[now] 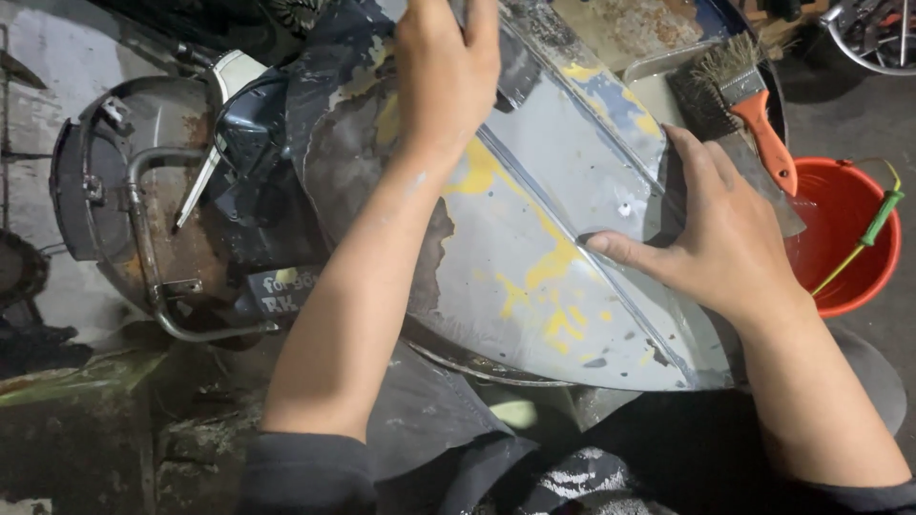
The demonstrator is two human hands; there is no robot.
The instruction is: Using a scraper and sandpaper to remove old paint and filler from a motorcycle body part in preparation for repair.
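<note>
A big curved metal panel [534,238], scraped down to bare grey with patches of yellow and dark paint, is lying across the middle of the frame, running from the top centre down to the lower right. The person's left hand [447,72] is pressing on its upper part near the top centre, fingers curled over something dark and flat; I cannot tell what it is. The right hand [720,234] is resting open and flat on the panel's right edge, thumb stretched leftward along the raised ridge. Just above that hand a paintbrush [749,105] with an orange handle is lying near the upper right. An orange bucket [849,234] is sitting at the right edge, with a rusty scooter body [143,191] at the left.
</note>
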